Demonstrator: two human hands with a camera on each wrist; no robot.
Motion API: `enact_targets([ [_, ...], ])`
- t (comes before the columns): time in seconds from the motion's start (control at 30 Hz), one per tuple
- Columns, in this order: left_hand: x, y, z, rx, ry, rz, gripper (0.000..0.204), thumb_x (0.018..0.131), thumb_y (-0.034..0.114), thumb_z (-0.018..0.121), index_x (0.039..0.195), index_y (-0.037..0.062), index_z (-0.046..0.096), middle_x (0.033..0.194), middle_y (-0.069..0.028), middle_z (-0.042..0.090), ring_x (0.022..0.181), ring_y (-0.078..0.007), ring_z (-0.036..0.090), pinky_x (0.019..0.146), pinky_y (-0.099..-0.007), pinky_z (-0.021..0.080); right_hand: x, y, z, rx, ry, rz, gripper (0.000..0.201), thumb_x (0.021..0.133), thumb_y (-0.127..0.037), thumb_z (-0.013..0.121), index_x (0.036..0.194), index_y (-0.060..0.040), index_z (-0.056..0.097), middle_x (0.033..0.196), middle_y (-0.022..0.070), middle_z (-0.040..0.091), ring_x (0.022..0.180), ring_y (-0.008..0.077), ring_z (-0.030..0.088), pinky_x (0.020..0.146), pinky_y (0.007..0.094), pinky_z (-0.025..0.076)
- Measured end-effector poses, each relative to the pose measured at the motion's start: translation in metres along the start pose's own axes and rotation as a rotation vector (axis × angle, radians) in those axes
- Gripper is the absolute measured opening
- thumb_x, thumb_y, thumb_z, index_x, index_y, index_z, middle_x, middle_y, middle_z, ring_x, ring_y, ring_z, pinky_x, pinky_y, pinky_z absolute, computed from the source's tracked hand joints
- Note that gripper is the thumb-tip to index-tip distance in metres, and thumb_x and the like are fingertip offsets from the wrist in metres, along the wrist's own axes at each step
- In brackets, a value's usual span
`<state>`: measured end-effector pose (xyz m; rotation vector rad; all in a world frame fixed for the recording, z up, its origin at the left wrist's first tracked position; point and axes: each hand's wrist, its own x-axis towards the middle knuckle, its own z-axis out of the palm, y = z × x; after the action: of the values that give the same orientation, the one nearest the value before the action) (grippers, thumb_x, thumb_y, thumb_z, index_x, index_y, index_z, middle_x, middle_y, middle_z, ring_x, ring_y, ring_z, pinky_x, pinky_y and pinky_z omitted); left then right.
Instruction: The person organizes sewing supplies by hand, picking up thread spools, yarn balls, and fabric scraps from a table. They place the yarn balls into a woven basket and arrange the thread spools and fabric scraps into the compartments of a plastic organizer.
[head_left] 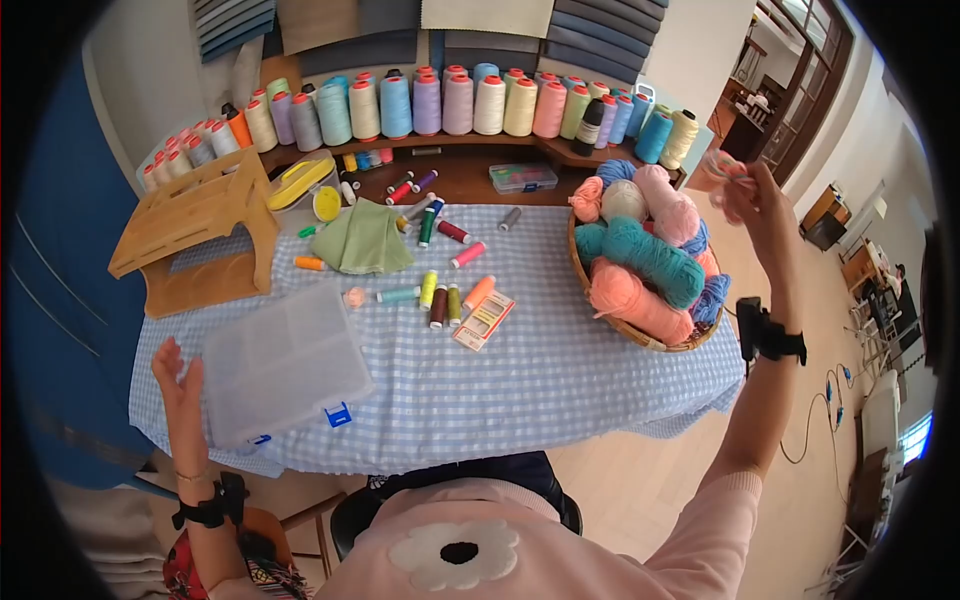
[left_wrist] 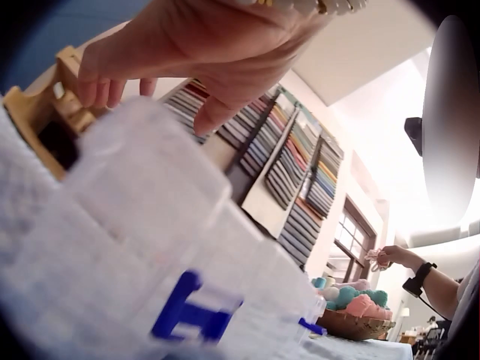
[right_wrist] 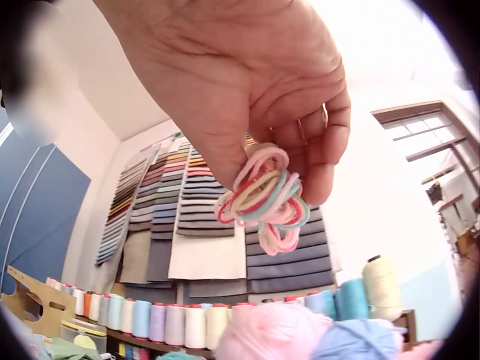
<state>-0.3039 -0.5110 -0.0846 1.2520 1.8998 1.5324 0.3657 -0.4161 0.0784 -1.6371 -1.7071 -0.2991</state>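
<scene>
High above the right side of the table, my right hand pinches a bunch of hair ties between thumb and fingers. Pink, yellow, teal and red loops show in the right wrist view. My left hand is raised beside the left edge of a clear plastic box, fingers loosely extended and holding nothing. The box has a closed lid, inner dividers and blue latches. Nearest to my right hand stands a wicker basket heaped with pink, teal, white and blue yarn skeins.
Small thread spools, a needle packet and a folded green cloth lie mid-table on the checked tablecloth. A wooden stand occupies the back left. Large thread cones line the shelf behind.
</scene>
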Motion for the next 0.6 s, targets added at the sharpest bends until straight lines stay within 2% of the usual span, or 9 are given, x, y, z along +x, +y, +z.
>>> enact_targets([
  [0.07,0.0,0.046,0.019,0.192,-0.038,0.281,0.051,0.096,0.023,0.062,0.142,0.0104,0.043,0.143,-0.0105,0.045,0.135,-0.0245,0.041,0.115,-0.0385,0.029,-0.017,0.008,-0.01,-0.002,-0.002,0.041,0.023,0.095,-0.022,0.063,0.103,-0.0019,0.057,0.081,0.0127,0.068,0.073,0.0195,0.066,0.066,0.0321,0.049],
  [0.1,0.003,0.064,0.031,0.192,-0.041,0.282,0.051,0.096,0.023,0.062,0.142,0.0104,0.043,0.143,-0.0105,0.045,0.135,-0.0245,0.041,0.115,-0.0385,0.029,-0.024,0.025,-0.012,-0.038,-0.012,0.075,0.023,0.095,-0.023,0.063,0.101,-0.0015,0.057,0.08,0.0127,0.067,0.072,0.0194,0.066,0.065,0.0324,0.049],
  [0.23,0.001,0.142,0.091,0.293,-0.454,0.727,0.041,0.087,0.008,0.066,0.127,0.0074,0.057,0.127,-0.0099,0.057,0.125,-0.0268,0.051,0.109,-0.0373,0.036,-0.055,0.039,-0.002,-0.098,-0.019,0.144,0.029,0.093,-0.029,0.065,0.093,-0.0007,0.057,0.076,0.0158,0.065,0.07,0.0268,0.064,0.063,0.0368,0.046],
  [0.3,-0.006,0.17,0.13,0.211,-0.718,0.712,0.036,0.088,0.01,0.065,0.123,0.0053,0.058,0.127,-0.0104,0.058,0.126,-0.0232,0.051,0.107,-0.0371,0.039,-0.066,0.039,0.013,-0.197,-0.068,0.168,0.034,0.092,-0.034,0.065,0.091,-0.001,0.057,0.073,0.0183,0.062,0.069,0.0346,0.062,0.062,0.0409,0.045],
  [0.33,-0.004,0.173,0.149,0.252,-0.751,0.858,0.036,0.087,0.012,0.067,0.122,0.0062,0.058,0.123,-0.0108,0.059,0.121,-0.0248,0.054,0.103,-0.0372,0.041,-0.071,0.044,0.023,-0.329,-0.146,0.196,0.031,0.091,-0.032,0.065,0.092,-0.0014,0.059,0.078,0.0178,0.063,0.073,0.0354,0.062,0.064,0.0427,0.046],
  [0.37,-0.002,0.171,0.168,0.298,-0.782,1.001,0.036,0.087,0.014,0.068,0.121,0.007,0.058,0.119,-0.0111,0.061,0.117,-0.0264,0.056,0.1,-0.0373,0.044,-0.08,0.058,0.038,-0.345,-0.11,0.066,0.029,0.091,-0.028,0.066,0.092,-0.0005,0.06,0.081,0.0175,0.062,0.075,0.0361,0.062,0.066,0.0424,0.047],
  [0.43,-0.001,0.175,0.196,0.472,-0.89,1.044,0.033,0.086,0.017,0.07,0.115,0.0075,0.058,0.109,-0.0108,0.061,0.106,-0.0301,0.059,0.092,-0.0396,0.047,-0.091,0.068,0.053,-0.339,-0.077,-0.083,0.026,0.091,-0.025,0.066,0.092,0.0004,0.06,0.084,0.0172,0.061,0.077,0.0367,0.061,0.069,0.0421,0.047],
  [0.5,0.012,0.154,0.229,0.665,-0.882,1.037,0.03,0.086,0.019,0.07,0.11,0.0077,0.057,0.103,-0.0098,0.062,0.101,-0.031,0.061,0.085,-0.0429,0.048,-0.093,0.061,0.048,-0.326,-0.137,-0.025,0.023,0.091,-0.021,0.065,0.099,0.0003,0.062,0.094,0.0193,0.061,0.09,0.0385,0.063,0.074,0.0438,0.049],
  [0.6,0.033,0.13,0.252,0.863,-0.849,0.948,0.029,0.085,0.022,0.07,0.108,0.0084,0.057,0.102,-0.0091,0.064,0.099,-0.0313,0.063,0.082,-0.0442,0.049,-0.089,0.03,0.026,-0.268,-0.043,0.037,0.024,0.094,-0.018,0.064,0.113,-0.0029,0.063,0.106,0.0166,0.063,0.086,0.0297,0.065,0.077,0.0405,0.051],
])
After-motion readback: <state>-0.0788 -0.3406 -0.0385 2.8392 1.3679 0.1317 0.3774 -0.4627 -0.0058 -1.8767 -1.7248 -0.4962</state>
